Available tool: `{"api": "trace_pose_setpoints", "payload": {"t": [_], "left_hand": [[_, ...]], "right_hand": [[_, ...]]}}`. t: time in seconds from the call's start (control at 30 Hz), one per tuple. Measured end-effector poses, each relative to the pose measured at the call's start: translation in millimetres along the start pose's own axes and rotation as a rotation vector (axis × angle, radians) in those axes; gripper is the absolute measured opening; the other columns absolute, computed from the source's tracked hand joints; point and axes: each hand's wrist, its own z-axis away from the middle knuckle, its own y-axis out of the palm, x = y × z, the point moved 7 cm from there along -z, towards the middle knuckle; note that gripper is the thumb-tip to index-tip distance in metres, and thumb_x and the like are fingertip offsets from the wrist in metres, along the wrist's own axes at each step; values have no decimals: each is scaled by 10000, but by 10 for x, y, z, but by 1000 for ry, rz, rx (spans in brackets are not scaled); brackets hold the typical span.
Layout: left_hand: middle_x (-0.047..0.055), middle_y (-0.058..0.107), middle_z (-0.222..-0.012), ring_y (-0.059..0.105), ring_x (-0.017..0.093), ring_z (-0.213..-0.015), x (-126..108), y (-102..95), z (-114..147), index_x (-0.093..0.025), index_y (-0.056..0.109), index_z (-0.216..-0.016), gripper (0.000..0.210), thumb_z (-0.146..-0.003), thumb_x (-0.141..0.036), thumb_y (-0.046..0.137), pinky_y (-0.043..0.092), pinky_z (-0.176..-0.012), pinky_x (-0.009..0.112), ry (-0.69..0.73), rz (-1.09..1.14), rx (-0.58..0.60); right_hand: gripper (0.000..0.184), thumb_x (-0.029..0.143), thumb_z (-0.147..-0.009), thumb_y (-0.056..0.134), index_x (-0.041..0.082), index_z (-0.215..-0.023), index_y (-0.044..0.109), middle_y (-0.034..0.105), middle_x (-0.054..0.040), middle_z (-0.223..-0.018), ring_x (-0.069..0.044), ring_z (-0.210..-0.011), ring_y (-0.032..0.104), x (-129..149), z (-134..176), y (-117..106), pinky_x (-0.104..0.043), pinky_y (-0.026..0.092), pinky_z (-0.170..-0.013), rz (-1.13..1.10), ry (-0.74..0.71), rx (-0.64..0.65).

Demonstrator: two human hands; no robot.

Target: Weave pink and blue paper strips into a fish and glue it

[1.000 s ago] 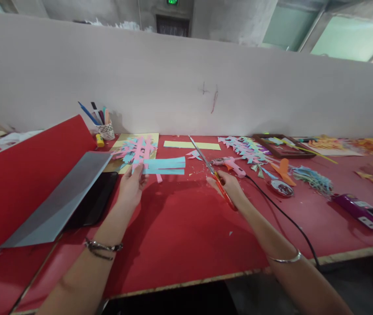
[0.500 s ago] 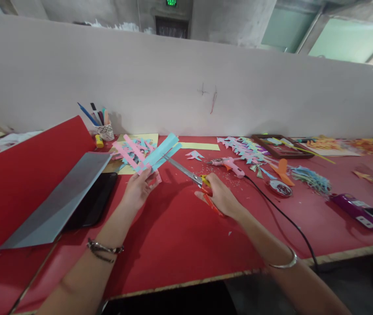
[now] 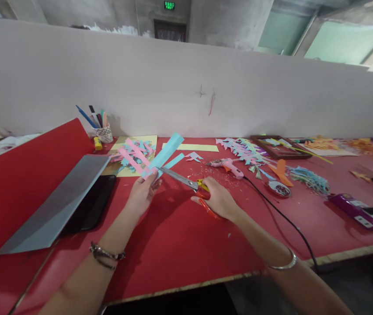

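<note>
Pinched in my left hand (image 3: 143,192) are crossed paper strips, a pair of blue ones (image 3: 169,150) fanning up to the right and pink ones (image 3: 133,157) up to the left. My right hand (image 3: 219,197) is wrapped around the yellow and orange handles of a pair of scissors (image 3: 181,178). The scissor blades point left and meet the blue strips close to my left fingertips; whether paper lies between them is hard to see. Behind the strips, pink and blue paper scraps (image 3: 133,168) are heaped on a yellow sheet (image 3: 117,145).
A pink glue gun (image 3: 230,167) lies right of the scissors, its black cord trailing to the table's front edge. Farther right are folded paper chains (image 3: 242,148), a brown tray (image 3: 299,154) and a purple power strip (image 3: 360,213). A red board (image 3: 35,175) and black tablet (image 3: 97,205) stand left.
The scissors have moved left and slightly down, bringing the blade tips from the middle of the blue strips to near my left fingers. The two blue strips have spread farther apart.
</note>
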Motion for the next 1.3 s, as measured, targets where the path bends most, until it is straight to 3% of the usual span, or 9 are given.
{"api": "trace_pose_setpoints", "payload": {"t": [0.2, 0.57, 0.8, 1.0, 1.3], "left_hand": [[-47, 573, -530, 498, 65, -449, 42, -12, 42, -179, 592, -580, 158, -538, -272, 713, 452, -525, 208, -103, 140, -72], [-47, 534, -501, 470, 79, -473, -124, -80, 88, -162, 549, -536, 185, -559, -286, 685, 385, -504, 218, 123, -60, -185], [-61, 487, -467, 434, 71, -439, -183, -54, 120, -174, 504, -509, 207, -615, -294, 635, 350, -470, 209, 210, -113, -183], [-61, 515, -529, 468, 77, -495, -157, -68, 127, -174, 518, -554, 234, -562, -332, 690, 388, -527, 217, 150, -25, -221], [-57, 527, -505, 470, 75, -461, -126, -42, 118, -163, 565, -587, 239, -545, -355, 700, 405, -512, 225, 153, -5, -171]], "right_hand": [[325, 394, -697, 643, 193, -921, 521, 566, -32, -913, -188, -861, 558, 20, -1, 6, -274, 389, -684, 20, -22, 9], [328, 404, -692, 648, 186, -912, 540, 577, -42, -934, -194, -857, 573, 45, -4, 24, -263, 376, -649, 71, -10, 44], [350, 390, -686, 660, 195, -950, 539, 587, -53, -988, -211, -934, 571, 55, 0, 16, -279, 389, -698, 56, 2, 26], [327, 427, -702, 629, 201, -926, 550, 593, -47, -930, -204, -855, 580, 62, 5, 18, -268, 370, -639, 75, 9, 19], [306, 453, -711, 612, 199, -871, 552, 589, -45, -899, -195, -811, 569, 103, 11, 45, -251, 333, -588, 82, 6, 54]]}}
